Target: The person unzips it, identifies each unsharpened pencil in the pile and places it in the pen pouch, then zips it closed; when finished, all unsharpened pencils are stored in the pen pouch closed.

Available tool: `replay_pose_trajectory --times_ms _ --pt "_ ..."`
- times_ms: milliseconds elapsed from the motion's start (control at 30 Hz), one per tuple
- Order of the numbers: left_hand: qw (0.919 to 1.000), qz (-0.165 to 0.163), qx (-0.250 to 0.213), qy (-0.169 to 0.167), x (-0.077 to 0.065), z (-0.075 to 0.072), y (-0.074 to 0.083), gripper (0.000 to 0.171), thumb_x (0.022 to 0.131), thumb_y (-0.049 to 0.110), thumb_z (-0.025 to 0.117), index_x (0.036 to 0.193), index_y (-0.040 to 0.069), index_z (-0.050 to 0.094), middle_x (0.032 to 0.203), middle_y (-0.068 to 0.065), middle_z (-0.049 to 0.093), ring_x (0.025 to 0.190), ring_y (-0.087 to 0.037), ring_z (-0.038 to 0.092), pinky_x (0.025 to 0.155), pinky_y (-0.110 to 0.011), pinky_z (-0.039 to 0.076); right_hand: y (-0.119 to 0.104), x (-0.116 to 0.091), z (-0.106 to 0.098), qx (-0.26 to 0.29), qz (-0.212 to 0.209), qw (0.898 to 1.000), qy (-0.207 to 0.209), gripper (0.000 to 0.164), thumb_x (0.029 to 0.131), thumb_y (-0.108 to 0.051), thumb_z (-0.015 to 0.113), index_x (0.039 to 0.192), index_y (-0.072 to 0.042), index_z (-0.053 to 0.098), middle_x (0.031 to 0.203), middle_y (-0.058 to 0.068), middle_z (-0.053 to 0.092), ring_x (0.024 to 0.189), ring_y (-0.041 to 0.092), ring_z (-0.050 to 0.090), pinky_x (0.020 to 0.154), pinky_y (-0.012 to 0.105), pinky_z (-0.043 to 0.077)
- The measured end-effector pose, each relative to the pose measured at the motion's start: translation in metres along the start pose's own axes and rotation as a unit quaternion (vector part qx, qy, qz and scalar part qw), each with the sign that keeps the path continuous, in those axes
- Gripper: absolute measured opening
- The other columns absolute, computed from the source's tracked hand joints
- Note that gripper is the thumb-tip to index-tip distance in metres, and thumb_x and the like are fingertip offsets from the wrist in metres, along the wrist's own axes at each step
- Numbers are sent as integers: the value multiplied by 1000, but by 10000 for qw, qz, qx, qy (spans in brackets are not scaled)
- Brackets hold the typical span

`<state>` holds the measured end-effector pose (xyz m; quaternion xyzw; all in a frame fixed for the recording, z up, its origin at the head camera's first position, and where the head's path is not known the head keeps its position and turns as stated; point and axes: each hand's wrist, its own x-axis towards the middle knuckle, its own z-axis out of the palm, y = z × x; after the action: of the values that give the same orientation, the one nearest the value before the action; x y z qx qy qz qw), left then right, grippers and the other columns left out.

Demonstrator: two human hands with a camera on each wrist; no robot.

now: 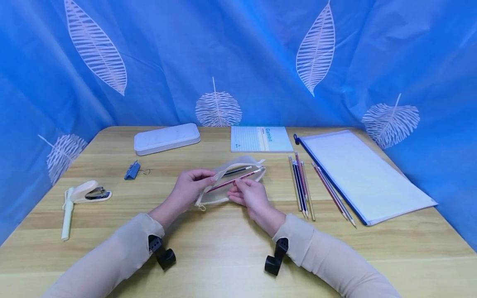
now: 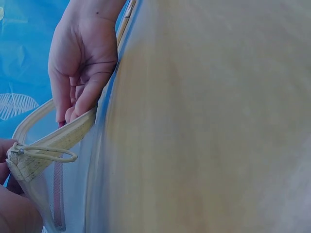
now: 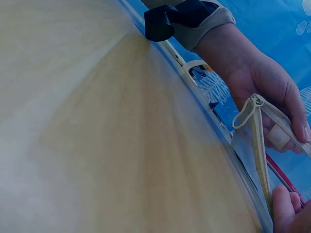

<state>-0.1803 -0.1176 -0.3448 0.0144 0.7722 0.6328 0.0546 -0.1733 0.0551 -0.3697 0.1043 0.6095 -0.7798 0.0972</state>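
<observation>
A pale, see-through zip pouch [image 1: 220, 201] lies with its mouth open in the middle of the table. My left hand [image 1: 188, 188] grips its left end, the thumb over the rim near the zip pull [image 2: 51, 154]. Between thumb and fingers my right hand [image 1: 253, 197] pinches a dark red pencil [image 1: 225, 183], which lies slantwise across the pouch's mouth. Behind it, a black pencil [image 1: 238, 170] is inside the pouch. In the left wrist view, the right hand's fingertips are partly hidden by the zipped rim.
Several loose pencils [image 1: 300, 182] lie to the right, beside a white blue-edged folder [image 1: 365, 174]. At the back are a notebook [image 1: 261, 139] and a white case [image 1: 167, 139]. On the left lie a blue binder clip [image 1: 132, 170], a stapler [image 1: 89, 193] and a pale green stick-like item [image 1: 68, 215].
</observation>
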Motion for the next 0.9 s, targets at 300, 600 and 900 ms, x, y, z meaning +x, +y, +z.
replay_pose_trajectory --times_ms 300,600,900 --pt "9996 223 -53 -168 0 1 -4 24 84 7 65 105 -4 66 111 -15 64 89 -13 56 72 -21 48 0 4 3 -271 -68 9995 -153 26 93 -9 52 104 14 57 67 6 61 61 12 63 66 28 55" --pt "9999 45 57 -100 -2 -1 -4 24 85 10 65 106 0 67 115 -15 63 99 -20 54 76 -23 46 -9 -3 -19 -348 213 9967 -701 24 92 -6 51 109 9 56 78 8 60 70 14 63 75 31 54" --pt "9998 4 189 -95 -2 -6 -3 24 86 11 64 107 1 67 117 -15 61 101 -22 52 77 -25 44 -43 0 -85 -740 36 9850 -1560 32 91 -8 53 117 11 50 84 5 65 78 15 65 76 29 53"
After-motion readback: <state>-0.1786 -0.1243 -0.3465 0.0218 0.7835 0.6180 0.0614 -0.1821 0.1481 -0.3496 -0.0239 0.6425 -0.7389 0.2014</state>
